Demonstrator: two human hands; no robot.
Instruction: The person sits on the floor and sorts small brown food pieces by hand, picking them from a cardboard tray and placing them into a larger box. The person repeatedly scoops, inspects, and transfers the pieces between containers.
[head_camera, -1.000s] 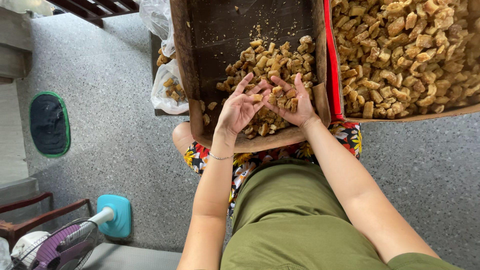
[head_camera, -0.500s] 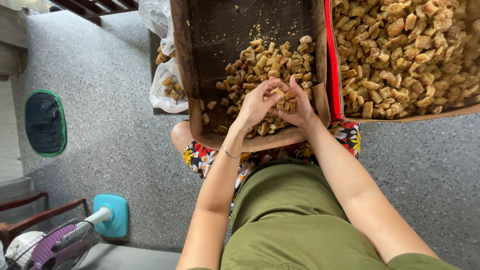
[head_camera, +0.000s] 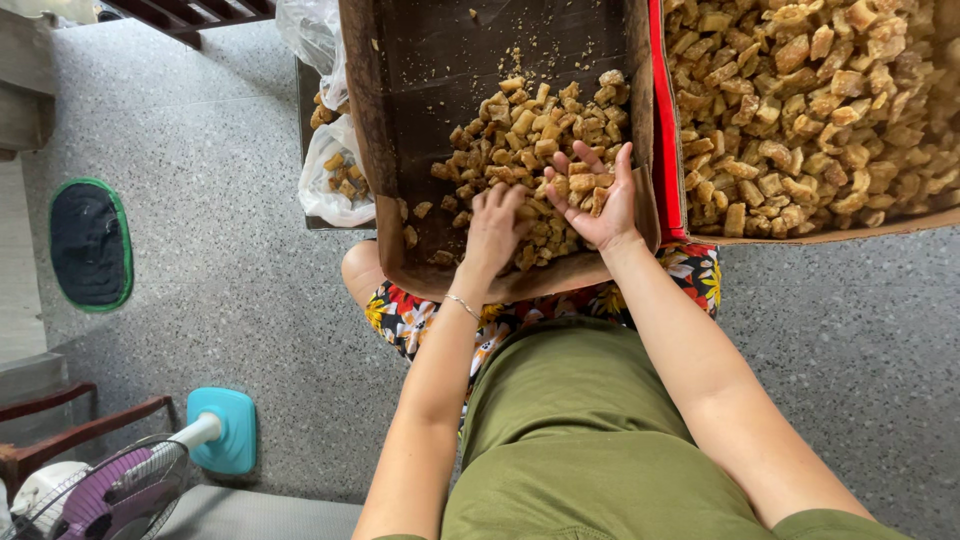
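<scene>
Basically right hand (head_camera: 597, 200) cupped open, cradling brown chunks (head_camera: 520, 135); left hand (head_camera: 494, 225) curled palm-down, raking them across cardboard tray (head_camera: 375, 150).

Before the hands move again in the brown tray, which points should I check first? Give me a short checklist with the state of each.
1. Right hand turned palm up with tan chunks lying on it: ok.
2. Left hand palm down on the pile, fingers curled; whether it grips any piece: cannot tell.
3. Brown tray resting on the person's lap, near edge toward the body: ok.
4. All pieces heaped together: not ok, a few lie loose near the left wall.
5. Second box of chunks stands beside the tray on the right, full: ok.
6. Plastic bag with chunks lies left of the tray: ok.
</scene>
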